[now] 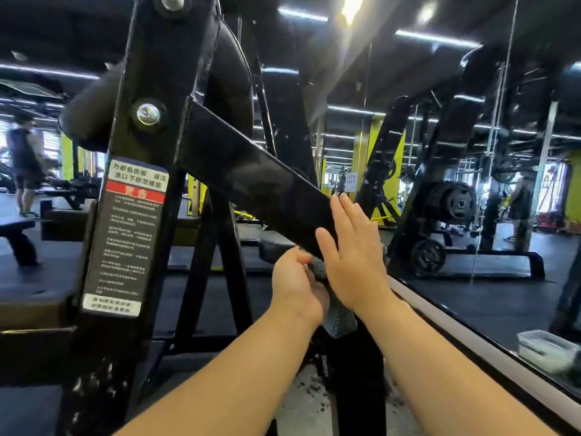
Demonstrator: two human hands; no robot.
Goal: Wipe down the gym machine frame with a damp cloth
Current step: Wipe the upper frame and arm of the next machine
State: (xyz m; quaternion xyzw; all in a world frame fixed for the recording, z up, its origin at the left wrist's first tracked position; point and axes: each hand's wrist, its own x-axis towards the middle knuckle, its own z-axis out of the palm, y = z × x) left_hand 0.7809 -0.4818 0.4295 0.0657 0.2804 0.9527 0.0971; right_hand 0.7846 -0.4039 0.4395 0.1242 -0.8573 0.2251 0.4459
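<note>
Left hand (295, 280) around half-hidden cloth (339, 319)

Left hand (294, 280) gripping grey cloth (339, 316) just under lower end of slanted frame bar (239, 165). Right hand (355, 256) lying flat, fingers straight, against same bar end.

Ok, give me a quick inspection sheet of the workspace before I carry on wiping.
Surface: slanted black frame bar, glossy; dampness cannot be told.
Job's things: grey cloth bunched under the bar's lower end.
Clutter: white tub at the mirror lower edge, perhaps a reflection.
Grips: left hand holds the cloth; right hand lies flat and open on the bar.
Cables: nothing seen.
Surroundings: warning label on the upright; mirror at right; a person standing far left.
</note>
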